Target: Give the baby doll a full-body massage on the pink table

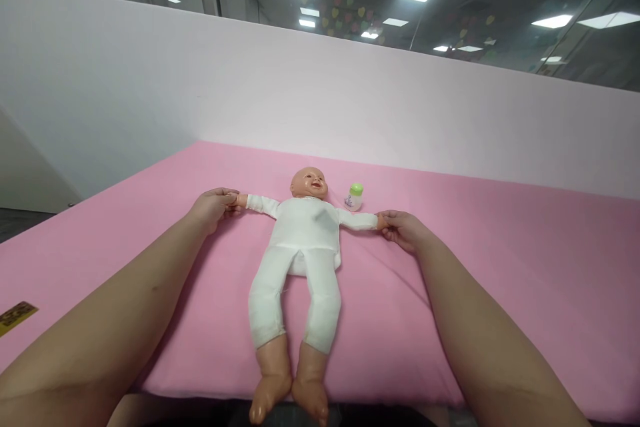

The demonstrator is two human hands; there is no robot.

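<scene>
A baby doll [306, 233] with a white cloth body lies on its back on the pink padded surface [210, 320]. Its head points to the far side, and its bare feet reach over the near edge. Both of the doll's arms are stretched out sideways. My left hand [216, 209] is closed around the doll's hand on the left. On the other side, my right hand [404, 229] pinches the doll's other hand between thumb and fingers. Just beyond the right-hand doll arm stands a small clear bottle [354, 197] with a green cap.
A white panel [320, 93] rises behind the pink surface, with glass and ceiling lights above it. At the left edge lies a yellow and black printed label [18, 315]. The surface's near edge runs just in front of my body.
</scene>
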